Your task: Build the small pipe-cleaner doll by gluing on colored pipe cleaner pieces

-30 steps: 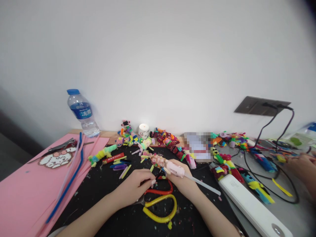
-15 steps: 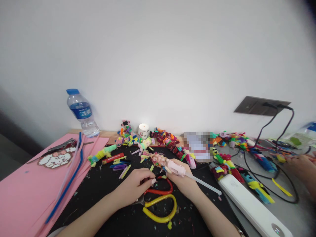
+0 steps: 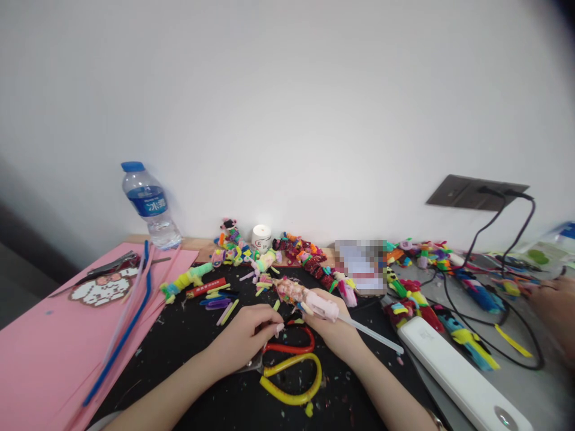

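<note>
Head view: the pink tool lies in the right hand, above the black mat; its smooth, pale barrel joins a knobbly pink front, and a straight translucent rod leaves its rear. The long axis runs obliquely, the knobbly end pointing away and to the left, the rod toward the near right. The right fingers grasp the tool, their tips hidden. The left fingers curl inward with the thumb drawn close; whether the left hand pinches anything cannot be told. Beside it rest scissors with looped handles, one red, one yellow. Beyond lies a ridged, fuzzy yellow-green figure. Left of the mat spreads a flat pink sheet bearing a slender blue strip; behind, a clear plastic bottle stands by the plain pale wall, which carries a dark socket plate. At far right is another person's hand.
</note>
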Motion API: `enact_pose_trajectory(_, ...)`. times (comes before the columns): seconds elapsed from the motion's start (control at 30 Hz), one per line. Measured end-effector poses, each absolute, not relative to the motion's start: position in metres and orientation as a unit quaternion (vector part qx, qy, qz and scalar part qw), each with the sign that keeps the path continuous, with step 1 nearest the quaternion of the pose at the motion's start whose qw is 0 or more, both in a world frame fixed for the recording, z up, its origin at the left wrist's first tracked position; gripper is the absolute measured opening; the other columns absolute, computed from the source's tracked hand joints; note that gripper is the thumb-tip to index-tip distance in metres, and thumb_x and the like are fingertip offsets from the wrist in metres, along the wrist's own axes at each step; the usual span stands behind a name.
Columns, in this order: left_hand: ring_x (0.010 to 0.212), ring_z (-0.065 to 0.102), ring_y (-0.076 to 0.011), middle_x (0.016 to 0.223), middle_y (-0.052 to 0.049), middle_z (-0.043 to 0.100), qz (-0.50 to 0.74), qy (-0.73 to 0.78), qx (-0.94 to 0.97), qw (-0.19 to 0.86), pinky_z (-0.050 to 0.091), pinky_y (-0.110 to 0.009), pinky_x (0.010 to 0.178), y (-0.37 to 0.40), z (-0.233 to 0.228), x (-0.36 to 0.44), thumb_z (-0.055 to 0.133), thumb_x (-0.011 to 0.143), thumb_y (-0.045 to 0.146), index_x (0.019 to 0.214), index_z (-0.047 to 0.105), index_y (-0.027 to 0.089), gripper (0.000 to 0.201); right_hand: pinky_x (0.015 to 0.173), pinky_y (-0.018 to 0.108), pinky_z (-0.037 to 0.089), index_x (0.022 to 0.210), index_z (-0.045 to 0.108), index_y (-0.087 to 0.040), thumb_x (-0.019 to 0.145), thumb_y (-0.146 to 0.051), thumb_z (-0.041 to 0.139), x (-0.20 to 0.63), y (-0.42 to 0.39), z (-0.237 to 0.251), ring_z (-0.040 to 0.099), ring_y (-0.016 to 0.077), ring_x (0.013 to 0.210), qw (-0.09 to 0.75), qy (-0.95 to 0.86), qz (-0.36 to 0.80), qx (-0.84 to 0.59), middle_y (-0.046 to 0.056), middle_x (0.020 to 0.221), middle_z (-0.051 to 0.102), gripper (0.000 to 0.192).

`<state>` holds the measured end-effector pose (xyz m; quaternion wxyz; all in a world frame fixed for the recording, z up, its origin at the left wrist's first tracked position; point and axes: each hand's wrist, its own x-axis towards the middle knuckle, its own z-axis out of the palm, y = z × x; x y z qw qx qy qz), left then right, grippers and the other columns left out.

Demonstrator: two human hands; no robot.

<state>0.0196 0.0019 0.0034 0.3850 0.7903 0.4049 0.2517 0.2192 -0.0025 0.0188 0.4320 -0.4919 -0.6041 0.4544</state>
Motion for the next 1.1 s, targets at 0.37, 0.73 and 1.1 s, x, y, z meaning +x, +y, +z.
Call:
enact_pose_trajectory(0.37, 0.062, 0.052, -0.0126, 0.07, -0.001, 0.059, 0.269, 0.445, 0.778, 0.353, 0.036, -0.021, 0.056, 0.001, 0.007, 0.019, 0.05, 0.085, 0.022, 0.075, 0.065, 0.016, 0.019, 0.06, 0.028, 0.046, 0.076, 0.064, -0.018, 0.065, -0.022, 0.065, 0.224, 0.001, 0.01, 0.057, 0.017, 0.063, 0.444, -0.604, 0.417, -0.514, 0.001, 0.07, 0.064, 0.011)
enact_pose_trajectory(0.73, 0.056, 0.051, -0.0137, 0.065, 0.0, 0.057, 0.397, 0.528, 0.712, 0.239, 0.037, -0.023, 0.052, 0.011, 0.002, 0.007, 0.047, 0.085, 0.026, 0.074, 0.062, 0.016, 0.021, 0.087, 0.046, 0.053, 0.093, 0.069, -0.017, 0.07, -0.026, 0.064, 0.226, 0.004, 0.004, 0.069, 0.0289, 0.092, 0.49, -0.605, 0.367, -0.509, 0.011, 0.099, 0.074, 0.025)
enact_pose_trajectory(1.1, 0.055, 0.052, -0.0128, 0.065, 0.0, 0.056, 0.422, 0.491, 0.742, 0.176, 0.039, -0.022, 0.053, 0.005, 0.006, 0.009, 0.047, 0.087, 0.021, 0.075, 0.062, 0.016, 0.02, 0.073, 0.036, 0.057, 0.078, 0.069, -0.018, 0.07, -0.021, 0.065, 0.227, 0.003, -0.007, 0.07, 0.0241, 0.074, 0.408, -0.661, 0.355, -0.52, 0.007, 0.08, 0.075, 0.009)
